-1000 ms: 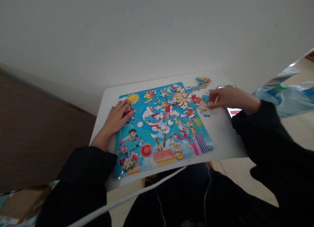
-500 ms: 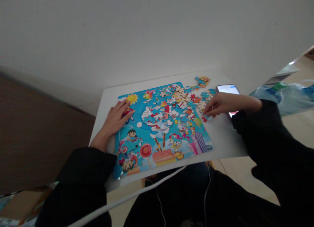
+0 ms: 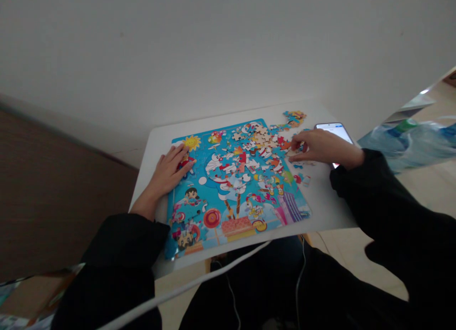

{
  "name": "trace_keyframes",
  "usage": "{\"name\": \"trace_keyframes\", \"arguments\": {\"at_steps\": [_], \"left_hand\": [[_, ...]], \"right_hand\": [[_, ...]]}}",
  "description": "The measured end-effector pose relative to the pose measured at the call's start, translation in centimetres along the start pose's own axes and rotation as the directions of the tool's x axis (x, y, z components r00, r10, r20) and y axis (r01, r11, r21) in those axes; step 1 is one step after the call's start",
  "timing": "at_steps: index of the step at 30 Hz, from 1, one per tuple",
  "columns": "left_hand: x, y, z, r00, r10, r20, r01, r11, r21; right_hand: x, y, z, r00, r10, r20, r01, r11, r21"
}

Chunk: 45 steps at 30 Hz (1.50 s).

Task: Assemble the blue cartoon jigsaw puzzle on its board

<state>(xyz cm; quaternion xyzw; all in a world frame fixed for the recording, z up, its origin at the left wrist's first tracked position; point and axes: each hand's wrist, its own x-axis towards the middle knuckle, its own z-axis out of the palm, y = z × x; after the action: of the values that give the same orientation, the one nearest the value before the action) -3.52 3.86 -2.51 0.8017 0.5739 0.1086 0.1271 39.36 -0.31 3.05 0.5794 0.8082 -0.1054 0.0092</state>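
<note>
Blue fills most of the puzzle (image 3: 210,204), a flat picture board that lies on a small white table (image 3: 329,204), its bottom edge close to the table's near edge and its far right corner short of the table's far edge. Printed on it are a sun (image 3: 192,143) at the upper left corner, a red lollipop (image 3: 212,218) near the bottom edge and striped purple buildings (image 3: 296,207) at the lower right corner. Loose pieces (image 3: 262,139), some with bare wood up, are heaped on its upper right part and spill over its right edge onto the table.

The left hand (image 3: 171,168) rests flat on the board's left edge, just below the sun, fingers extended and grasping nothing. The right hand (image 3: 313,147) bends over the spilled pieces beside the board's right edge, thumb and fingers curved toward each other; whether a piece is pinched between them I cannot tell. Nearer the wearer, red and pale blue pieces (image 3: 303,179) lie beside that same edge. A clump of yellow and blue pieces (image 3: 296,116) sits toward the table's far right corner. Partly under the right hand, by the table's right edge, lies a lit phone (image 3: 337,130).
</note>
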Motion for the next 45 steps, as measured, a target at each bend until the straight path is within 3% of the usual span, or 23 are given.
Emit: {"name": "trace_keyframes", "arguments": {"at_steps": [6, 10, 12, 15, 18, 20, 25, 45], "left_hand": [[0.0, -0.1, 0.1, 1.000, -0.002, -0.006, 0.002, 1.000, -0.015], [0.0, 0.0, 0.1, 1.000, 0.002, -0.001, -0.002, 1.000, -0.007], [0.0, 0.1, 0.0, 1.000, 0.002, 0.005, -0.002, 1.000, -0.003], [0.0, 0.1, 0.0, 1.000, -0.001, 0.004, 0.001, 1.000, -0.002], [0.0, 0.1, 0.0, 1.000, -0.001, 0.007, 0.001, 1.000, -0.004], [0.0, 0.1, 0.0, 1.000, -0.003, 0.009, 0.003, 1.000, -0.011], [0.0, 0.1, 0.0, 1.000, -0.015, 0.009, 0.015, 0.999, -0.028], [0.0, 0.1, 0.0, 1.000, -0.016, 0.017, 0.016, 1.000, -0.011]], "right_hand": [[-0.2, 0.0, -0.6, 0.999, -0.025, -0.033, 0.024, 1.000, -0.011], [-0.5, 0.4, -1.3, 0.976, 0.101, -0.194, -0.086, 0.993, 0.083], [-0.6, 0.6, -1.5, 0.970, 0.134, -0.204, -0.095, 0.977, 0.192], [-0.6, 0.8, -1.4, 1.000, 0.010, -0.005, -0.008, 0.942, 0.335], [-0.4, 0.9, -0.9, 0.960, -0.152, 0.234, 0.050, 0.919, 0.392], [-0.3, 1.0, -0.8, 0.959, -0.163, 0.231, 0.076, 0.936, 0.345], [0.1, 1.4, -0.8, 0.996, -0.087, -0.008, 0.087, 0.988, 0.130], [0.3, 0.9, -0.2, 0.994, -0.104, 0.024, 0.105, 0.994, -0.026]]}}
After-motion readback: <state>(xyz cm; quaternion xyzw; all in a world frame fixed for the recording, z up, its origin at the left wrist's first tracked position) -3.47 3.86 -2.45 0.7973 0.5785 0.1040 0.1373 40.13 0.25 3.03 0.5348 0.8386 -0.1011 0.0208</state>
